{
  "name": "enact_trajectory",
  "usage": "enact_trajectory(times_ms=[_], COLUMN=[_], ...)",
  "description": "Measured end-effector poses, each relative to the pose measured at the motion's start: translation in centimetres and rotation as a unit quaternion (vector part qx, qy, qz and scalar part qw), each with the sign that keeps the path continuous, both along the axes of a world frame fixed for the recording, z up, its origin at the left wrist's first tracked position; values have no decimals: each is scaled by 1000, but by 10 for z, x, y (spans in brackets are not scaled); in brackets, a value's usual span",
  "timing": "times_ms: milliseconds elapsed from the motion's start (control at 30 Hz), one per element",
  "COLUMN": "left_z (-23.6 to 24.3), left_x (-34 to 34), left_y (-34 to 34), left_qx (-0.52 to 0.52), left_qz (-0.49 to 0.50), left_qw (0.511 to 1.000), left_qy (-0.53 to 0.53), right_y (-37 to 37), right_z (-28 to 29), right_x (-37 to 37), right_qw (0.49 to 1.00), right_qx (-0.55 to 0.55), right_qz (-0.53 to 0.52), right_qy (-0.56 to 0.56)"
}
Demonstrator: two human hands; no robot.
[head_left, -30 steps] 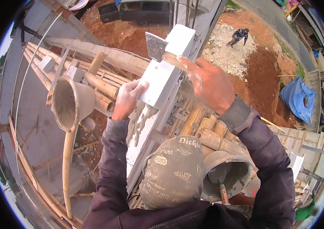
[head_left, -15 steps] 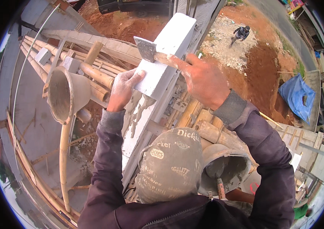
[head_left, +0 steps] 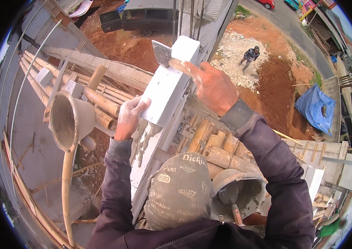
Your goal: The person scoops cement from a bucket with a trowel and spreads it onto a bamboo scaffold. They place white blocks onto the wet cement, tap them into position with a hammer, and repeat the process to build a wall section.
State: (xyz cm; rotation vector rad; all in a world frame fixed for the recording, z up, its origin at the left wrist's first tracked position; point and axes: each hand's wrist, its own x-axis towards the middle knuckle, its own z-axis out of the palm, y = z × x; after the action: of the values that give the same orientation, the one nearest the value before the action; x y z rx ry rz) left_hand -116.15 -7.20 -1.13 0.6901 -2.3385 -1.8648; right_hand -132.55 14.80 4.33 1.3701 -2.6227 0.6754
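Note:
A long white block lies along the top of a narrow wall, with wet grey mortar oozing down the white face below its near end. My left hand grips the block's left side near that end, thumb on its upper face; the other fingers are partly hidden. In my right hand is the wooden handle of a hatchet-like tool with a broad grey blade. Its blade is over the block's left edge, towards the far end. I cannot tell whether it touches the block.
A mortar-crusted, long-handled scoop stands left. At lower right, a bucket holds a trowel. Bamboo poles lie on both sides. Rods rise beyond the block. Below are a person, a dark vehicle and a blue tarp.
The view has shifted, so the block and ground appear lower. Relative to the block, the blade and my right hand have moved farther towards its far end. My left hand keeps its grip.

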Motion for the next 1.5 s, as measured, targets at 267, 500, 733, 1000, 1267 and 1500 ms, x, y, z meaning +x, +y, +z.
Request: enact_trajectory(times_ms=[267,500,733,1000,1267,1500], left_z=[-1,0,-8,5,13,23], left_x=[1,-2,-1,1,-1,-23], left_y=[4,-3,-2,7,14,15], left_qx=[25,45,24,-37,-106,-309], left_qz=[16,-8,-3,-13,15,2], left_qw=[1000,999,1000,999,994,950], left_qy=[9,-14,2,-13,-32,-36], right_y=[2,18,226,421,458,431], right_z=[-1,7,71,24,-106,-184], right_x=[-5,-13,9,166,306,348], right_qw=[999,997,981,773,654,661], right_qx=[-2,2,5,-27,-93,-52], right_qz=[-34,-20,-97,-522,-647,-685], right_qy=[1,-75,-170,-360,-380,-301])
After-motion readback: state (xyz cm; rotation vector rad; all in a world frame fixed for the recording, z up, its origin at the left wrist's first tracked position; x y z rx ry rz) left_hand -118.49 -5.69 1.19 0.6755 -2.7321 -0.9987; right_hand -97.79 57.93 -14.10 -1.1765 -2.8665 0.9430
